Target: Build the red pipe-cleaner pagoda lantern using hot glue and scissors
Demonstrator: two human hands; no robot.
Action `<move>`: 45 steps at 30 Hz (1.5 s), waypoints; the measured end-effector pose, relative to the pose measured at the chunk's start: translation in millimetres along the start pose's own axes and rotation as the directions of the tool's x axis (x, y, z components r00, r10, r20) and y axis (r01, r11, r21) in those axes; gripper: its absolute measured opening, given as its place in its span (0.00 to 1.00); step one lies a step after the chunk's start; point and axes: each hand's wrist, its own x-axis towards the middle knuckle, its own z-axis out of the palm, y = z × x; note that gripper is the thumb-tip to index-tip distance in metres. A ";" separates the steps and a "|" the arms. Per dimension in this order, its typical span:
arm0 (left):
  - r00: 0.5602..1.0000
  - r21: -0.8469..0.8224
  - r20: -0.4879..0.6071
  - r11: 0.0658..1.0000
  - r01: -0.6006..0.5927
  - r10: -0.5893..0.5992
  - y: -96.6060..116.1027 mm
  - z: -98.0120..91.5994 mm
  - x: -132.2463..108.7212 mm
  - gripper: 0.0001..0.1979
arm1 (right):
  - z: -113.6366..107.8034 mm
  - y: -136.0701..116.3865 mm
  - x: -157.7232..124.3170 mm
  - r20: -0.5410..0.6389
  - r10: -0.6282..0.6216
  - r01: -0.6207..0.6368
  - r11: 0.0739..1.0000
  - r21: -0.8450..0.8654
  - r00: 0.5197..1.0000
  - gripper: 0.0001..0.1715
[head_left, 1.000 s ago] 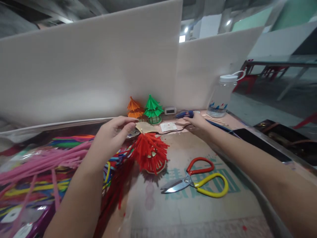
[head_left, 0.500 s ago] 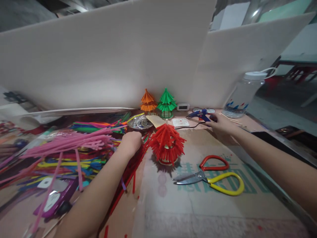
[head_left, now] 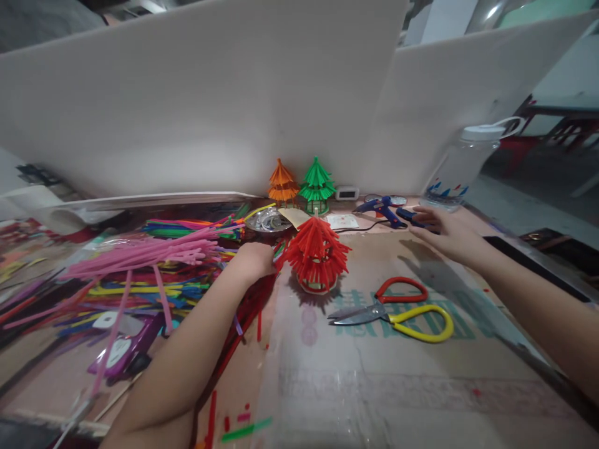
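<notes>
A red tiered tower of pipe cleaners (head_left: 317, 259) with a pale tip stands upright on the cardboard. Just left of it, above loose red pipe cleaners (head_left: 255, 299), my left hand (head_left: 255, 259) is curled closed; its fingertips and anything in them are hidden. My right hand (head_left: 437, 232) is open with its fingers apart, close to the dark plug-like end of the blue glue gun (head_left: 381, 209), which lies on the table. Scissors (head_left: 386, 315) with one red and one yellow handle lie spread in front of the tower.
An orange tower (head_left: 282, 184) and a green tower (head_left: 317, 186) stand at the back by the white board (head_left: 210, 106). Pink pipe cleaners (head_left: 145, 252) and other colours pile up on the left, near a purple device (head_left: 128, 346). A water bottle (head_left: 461, 165) stands back right.
My right hand has let go of the glue gun and drawn back to the right with its fingers opening. My left hand has shifted slightly toward the red tower. The view has tilted a little.
</notes>
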 end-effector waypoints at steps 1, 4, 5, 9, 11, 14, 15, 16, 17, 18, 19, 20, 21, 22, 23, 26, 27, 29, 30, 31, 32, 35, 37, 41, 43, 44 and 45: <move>1.000 -0.021 -0.014 1.000 -0.009 0.009 -1.6 -0.9 -0.6 0.07 | -0.5 -6.4 -2.2 0.015 -0.018 0.017 1.000 0.020 1.000 0.33; 0.997 -0.120 -0.073 0.992 -0.048 0.039 -10.6 -10.1 -5.1 0.09 | -2.2 -24.7 -10.3 0.054 -0.078 0.073 0.994 0.085 0.996 0.36; 0.994 -0.161 -0.094 0.985 -0.062 0.048 -13.9 -14.4 -6.8 0.11 | -2.8 -30.5 -13.5 0.057 -0.097 0.091 0.990 0.108 0.994 0.36; 0.983 -0.318 -0.160 0.939 -0.133 0.085 -24.0 -29.7 -12.2 0.17 | -5.9 -53.2 -27.1 0.082 -0.141 0.123 0.974 0.192 0.987 0.36; 0.981 -0.366 -0.160 0.917 -0.160 0.108 -27.3 -33.8 -14.1 0.19 | -8.1 -62.6 -33.6 0.102 -0.155 0.131 0.969 0.212 0.983 0.34; 0.985 -0.387 -0.106 0.906 -0.169 0.139 -30.9 -34.5 -15.8 0.18 | -11.5 -72.8 -41.6 0.110 -0.193 0.167 0.963 0.210 0.975 0.31; 0.987 -0.382 -0.073 0.910 -0.163 0.146 -31.5 -33.1 -15.6 0.18 | -12.4 -75.3 -43.7 0.111 -0.206 0.180 0.962 0.206 0.972 0.30; 0.989 -0.371 -0.037 0.916 -0.150 0.147 -31.4 -31.1 -14.7 0.17 | -13.2 -77.6 -45.5 0.110 -0.218 0.192 0.960 0.204 0.970 0.29; 0.990 -0.353 -0.008 0.926 -0.131 0.137 -30.7 -28.3 -13.0 0.17 | -13.8 -79.6 -46.9 0.110 -0.229 0.204 0.957 0.206 0.967 0.29; 0.993 -0.327 0.007 0.939 -0.108 0.117 -29.2 -25.1 -10.6 0.16 | -14.3 -81.4 -48.0 0.107 -0.240 0.214 0.954 0.208 0.965 0.28; 0.996 -0.294 0.005 0.953 -0.081 0.086 -26.9 -21.4 -7.7 0.16 | -14.6 -83.2 -48.9 0.104 -0.248 0.222 0.952 0.210 0.963 0.28; 0.999 -0.254 -0.010 0.966 -0.051 0.050 -23.8 -17.4 -4.3 0.16 | -14.9 -84.7 -49.6 0.104 -0.253 0.227 0.951 0.212 0.962 0.28; 0.999 -0.210 -0.031 0.977 -0.021 0.015 -20.2 -13.4 -0.8 0.15 | -15.2 -86.1 -50.2 0.108 -0.256 0.229 0.949 0.216 0.961 0.28; 0.999 -0.167 -0.045 0.986 0.006 -0.014 -16.1 -9.4 2.6 0.14 | -15.5 -87.4 -50.7 0.116 -0.258 0.229 0.948 0.221 0.959 0.27; 0.998 -0.128 -0.048 0.991 0.029 -0.035 -11.9 -5.4 5.7 0.13 | -15.8 -88.4 -51.1 0.125 -0.259 0.226 0.948 0.225 0.958 0.27; 0.997 -0.051 -0.026 0.996 0.069 -0.070 -1.0 4.7 12.8 0.11 | -16.7 -91.3 -52.0 0.140 -0.253 0.217 0.949 0.230 0.957 0.25; 0.997 -0.041 -0.026 0.996 0.075 -0.076 1.2 7.1 14.4 0.11 | -17.0 -92.3 -52.4 0.141 -0.250 0.215 0.950 0.226 0.958 0.24; 0.996 -0.041 -0.036 0.996 0.081 -0.083 2.6 9.6 16.4 0.09 | -17.6 -94.3 -53.2 0.140 -0.243 0.211 0.955 0.210 0.960 0.24; 0.996 -0.050 -0.041 0.995 0.083 -0.085 1.7 9.2 16.7 0.08 | -18.0 -95.1 -53.6 0.143 -0.241 0.211 0.957 0.198 0.960 0.23; 0.995 -0.066 -0.046 0.994 0.085 -0.088 -0.1 7.5 16.5 0.08 | -18.4 -95.9 -54.0 0.145 -0.239 0.211 0.960 0.185 0.960 0.23; 0.994 -0.088 -0.054 0.992 0.087 -0.092 -2.6 4.5 15.4 0.07 | -18.7 -96.4 -54.5 0.149 -0.237 0.210 0.962 0.174 0.960 0.23; 0.987 -0.191 -0.127 0.979 0.075 -0.100 -12.5 -11.6 6.0 0.09 | -19.1 -97.3 -55.7 0.161 -0.233 0.205 0.963 0.173 0.959 0.22; 0.974 -0.271 -0.205 0.962 0.037 -0.096 -18.2 -25.4 -5.3 0.11 | -18.9 -97.7 -56.7 0.163 -0.232 0.200 0.961 0.189 0.959 0.22; 0.923 -0.454 -0.364 0.889 -0.061 -0.122 -18.5 -49.5 -32.5 0.13 | -18.8 -100.6 -61.4 0.160 -0.248 0.213 0.955 0.205 0.955 0.23; 0.882 -0.663 -0.450 0.714 -0.225 -0.140 -10.9 -57.2 -44.8 0.12 | -19.4 -106.0 -65.6 0.149 -0.251 0.218 0.954 0.203 0.956 0.23; 0.859 -0.735 -0.491 0.599 -0.318 -0.146 -5.2 -59.9 -50.1 0.11 | -19.8 -110.6 -68.0 0.146 -0.251 0.219 0.954 0.205 0.957 0.23; 0.842 -0.780 -0.520 0.481 -0.400 -0.143 1.6 -61.7 -54.9 0.10 | -20.2 -116.7 -70.6 0.149 -0.253 0.218 0.952 0.216 0.956 0.23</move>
